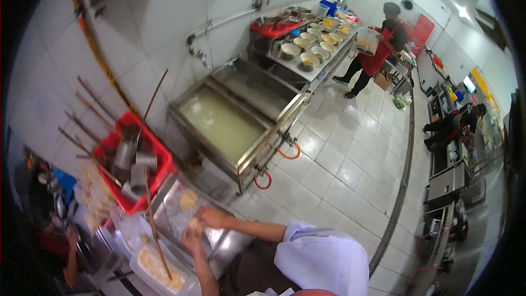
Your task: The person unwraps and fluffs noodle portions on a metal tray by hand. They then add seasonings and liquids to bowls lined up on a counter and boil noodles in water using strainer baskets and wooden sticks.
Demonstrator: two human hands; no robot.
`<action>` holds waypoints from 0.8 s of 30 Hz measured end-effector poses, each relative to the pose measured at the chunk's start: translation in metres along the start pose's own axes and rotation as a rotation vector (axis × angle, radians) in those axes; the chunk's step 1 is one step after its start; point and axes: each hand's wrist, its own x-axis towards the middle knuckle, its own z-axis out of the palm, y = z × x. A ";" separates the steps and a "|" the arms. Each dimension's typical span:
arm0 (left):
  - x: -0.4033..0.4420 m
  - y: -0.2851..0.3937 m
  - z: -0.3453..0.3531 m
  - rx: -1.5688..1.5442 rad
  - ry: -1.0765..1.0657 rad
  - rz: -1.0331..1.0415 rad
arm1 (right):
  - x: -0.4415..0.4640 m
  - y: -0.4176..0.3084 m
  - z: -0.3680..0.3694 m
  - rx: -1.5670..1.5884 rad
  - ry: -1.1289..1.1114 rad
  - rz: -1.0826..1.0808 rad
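Observation:
Both of my hands are close together over a metal tray at the lower left. My right hand and my left hand have their fingers closed on a small piece of pale yellow food between them. Another pale yellow portion lies on the tray, just beyond my hands. Nearer to me, a clear plastic container holds more yellow food, and a long thin stick leans across it.
A red basket holds metal cups and sticks. Beyond stand a metal basin of cloudy liquid and a counter with several bowls. A person in a red apron holds a container; another person bends at the right.

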 end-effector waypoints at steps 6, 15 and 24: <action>0.019 -0.036 -0.005 -0.006 0.109 0.068 | 0.010 -0.004 0.016 0.961 -0.145 0.045; 0.016 -0.022 0.003 -0.356 0.089 -0.080 | 0.023 -0.010 0.040 1.088 -0.164 0.320; 0.023 -0.029 -0.022 0.230 0.145 0.388 | 0.022 0.022 0.065 0.938 -0.294 0.375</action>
